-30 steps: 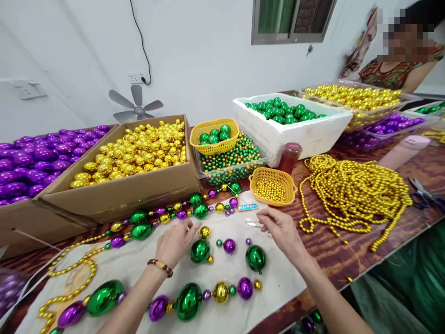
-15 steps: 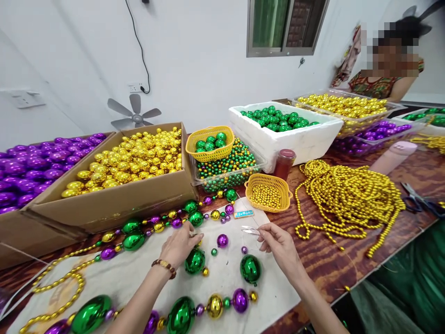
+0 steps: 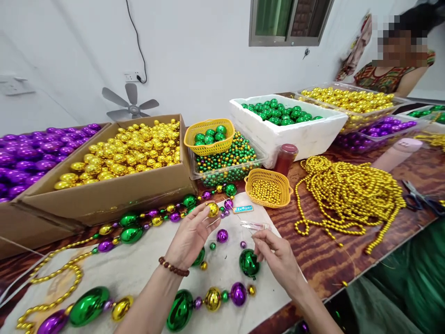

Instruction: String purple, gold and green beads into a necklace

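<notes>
My left hand point(image 3: 191, 232), palm turned up, has its fingertips on a shiny gold bead point(image 3: 212, 210). My right hand point(image 3: 273, 255) is closed in a pinch over the cloth; what lies between its fingertips is too fine to make out. Just beyond them are small thread snips point(image 3: 253, 225) with silver blades. Near the right fingers lie a large green bead point(image 3: 249, 263) and a small purple bead point(image 3: 243, 244). Between the hands are a purple bead point(image 3: 222, 235) and a small green bead point(image 3: 212, 246). Part of another green bead point(image 3: 199, 256) shows behind my left wrist.
Strung beads point(image 3: 131, 234) cross the white cloth point(image 3: 139, 264). Behind stand a carton of gold beads point(image 3: 114, 192), a yellow basket point(image 3: 288, 199) of small gold beads and a white foam box point(image 3: 295, 139). Gold bead chains point(image 3: 347, 199) and scissors point(image 3: 417, 197) lie right; a co-worker point(image 3: 392, 76) sits beyond.
My left hand has turned palm up and moved up and right, with a gold bead now at its fingertips. My right hand has drawn down from the snips, uncovering their handle.
</notes>
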`<state>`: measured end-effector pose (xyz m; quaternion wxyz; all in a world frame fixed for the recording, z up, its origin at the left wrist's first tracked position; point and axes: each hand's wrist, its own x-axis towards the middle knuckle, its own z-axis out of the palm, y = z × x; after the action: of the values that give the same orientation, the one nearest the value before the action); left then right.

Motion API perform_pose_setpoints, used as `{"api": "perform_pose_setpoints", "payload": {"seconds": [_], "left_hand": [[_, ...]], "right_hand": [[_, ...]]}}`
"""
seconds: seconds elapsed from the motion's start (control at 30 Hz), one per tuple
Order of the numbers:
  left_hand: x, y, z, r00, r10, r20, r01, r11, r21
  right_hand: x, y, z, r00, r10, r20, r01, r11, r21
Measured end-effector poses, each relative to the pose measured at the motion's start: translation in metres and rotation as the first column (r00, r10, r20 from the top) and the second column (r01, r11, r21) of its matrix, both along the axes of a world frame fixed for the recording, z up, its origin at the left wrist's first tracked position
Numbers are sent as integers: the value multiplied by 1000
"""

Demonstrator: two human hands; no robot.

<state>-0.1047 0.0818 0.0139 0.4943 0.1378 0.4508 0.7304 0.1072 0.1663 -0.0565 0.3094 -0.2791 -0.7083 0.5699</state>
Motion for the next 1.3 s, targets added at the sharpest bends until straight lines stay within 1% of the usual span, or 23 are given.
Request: {"api": "perform_pose_setpoints", "payload": {"seconds": [0.1, 0.23, 0.33, 0.47, 0.53, 0.67, 0.8, 1.03, 1.2, 1.3], "left_hand": [[-5, 4, 5, 999, 26, 20, -27, 999, 40], [-8, 6, 12, 998, 5, 55, -10, 996, 87], [-11, 5, 11, 992, -1, 128, -13, 994, 105], [-22, 3, 6, 975, 117, 187, -138, 985, 101], [-25, 3, 5, 966, 155, 206, -175, 981, 81], [-22, 3, 5, 961, 124, 247, -137, 990, 36], [-12, 6, 7, 953, 126, 276, -138, 990, 25], [-7, 9, 8, 946, 176, 273, -187, 982, 16], [-7, 8, 5, 959, 159, 234, -172, 984, 38], [-4, 7, 6, 976, 133, 173, -148, 986, 79]], "right_hand": [[1, -2, 0, 998, 37, 47, -41, 994, 98], [1, -3, -1, 995, 49, 83, -63, 982, 179], [0, -4, 0, 993, 54, 100, -73, 979, 192], [-2, -5, 4, 989, 81, 124, -106, 972, 210], [-4, -5, 6, 988, 85, 125, -112, 966, 231], [-8, -6, 8, 990, 78, 117, -105, 963, 246], [-8, -6, 7, 991, 73, 116, -101, 961, 258], [-7, -6, 8, 993, 62, 104, -88, 960, 265], [-7, -7, 10, 993, 61, 101, -89, 948, 305], [-7, -8, 7, 991, 57, 119, -89, 955, 284]]}}
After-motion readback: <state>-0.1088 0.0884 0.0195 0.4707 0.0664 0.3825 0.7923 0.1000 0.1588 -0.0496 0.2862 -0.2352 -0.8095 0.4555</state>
